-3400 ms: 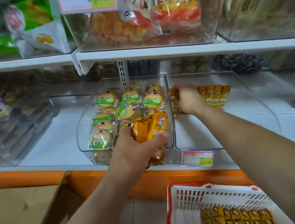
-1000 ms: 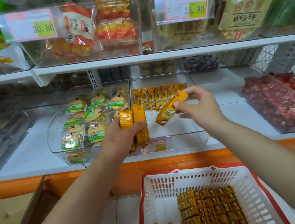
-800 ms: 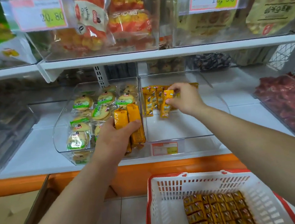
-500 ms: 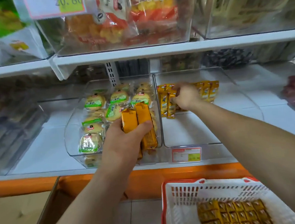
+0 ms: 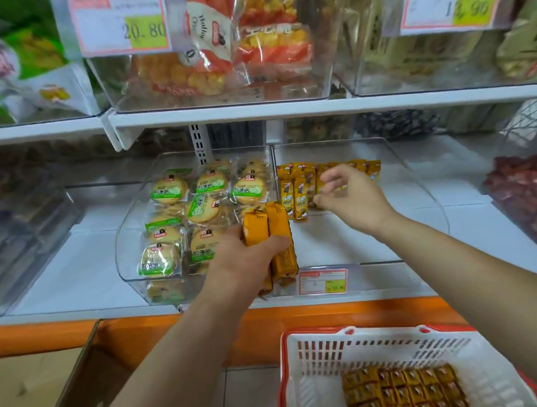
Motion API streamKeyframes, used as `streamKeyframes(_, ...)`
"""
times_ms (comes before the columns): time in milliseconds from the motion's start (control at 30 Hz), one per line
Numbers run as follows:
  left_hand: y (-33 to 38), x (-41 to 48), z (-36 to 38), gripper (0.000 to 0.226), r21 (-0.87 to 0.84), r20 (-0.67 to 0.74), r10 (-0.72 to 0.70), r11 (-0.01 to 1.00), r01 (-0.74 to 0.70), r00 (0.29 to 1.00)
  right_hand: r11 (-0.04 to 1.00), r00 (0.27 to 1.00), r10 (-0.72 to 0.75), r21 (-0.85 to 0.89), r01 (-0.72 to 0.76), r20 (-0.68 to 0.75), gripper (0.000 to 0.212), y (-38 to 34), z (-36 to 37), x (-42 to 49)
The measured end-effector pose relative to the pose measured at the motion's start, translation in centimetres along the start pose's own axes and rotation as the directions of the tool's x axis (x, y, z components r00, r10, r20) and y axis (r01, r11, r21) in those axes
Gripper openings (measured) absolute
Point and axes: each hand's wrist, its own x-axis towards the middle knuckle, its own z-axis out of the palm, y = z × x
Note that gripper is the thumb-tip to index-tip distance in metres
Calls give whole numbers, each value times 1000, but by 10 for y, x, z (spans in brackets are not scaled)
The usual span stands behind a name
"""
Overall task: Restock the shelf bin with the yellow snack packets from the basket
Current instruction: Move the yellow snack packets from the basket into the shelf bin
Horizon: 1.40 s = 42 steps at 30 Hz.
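My left hand point(image 5: 246, 263) grips two yellow snack packets point(image 5: 274, 235) upright in front of the shelf. My right hand point(image 5: 350, 197) hovers inside the clear shelf bin point(image 5: 427, 197), fingers loosely spread and holding nothing, just in front of a row of yellow packets point(image 5: 295, 191) standing at the bin's back. The white basket with a red rim point(image 5: 308, 360) sits low on the right and holds several more yellow packets point(image 5: 404, 391).
A clear bin of green-labelled round cakes point(image 5: 178, 217) stands left of the target bin. A bin of red sweets point(image 5: 530, 195) is at the right. The upper shelf point(image 5: 285, 109) carries more bins with price tags. A cardboard box point(image 5: 34, 388) is at lower left.
My right hand has set its packet into the row at the back of the bin and drawn back, now holding nothing. My left hand keeps its two packets.
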Motion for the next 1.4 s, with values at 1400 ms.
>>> streamKeyframes(1400, 9, -14, 61, 19, -10, 133, -5, 1000, 6, 991, 832, 912, 56, 485, -268, 407, 48, 10, -72, -120)
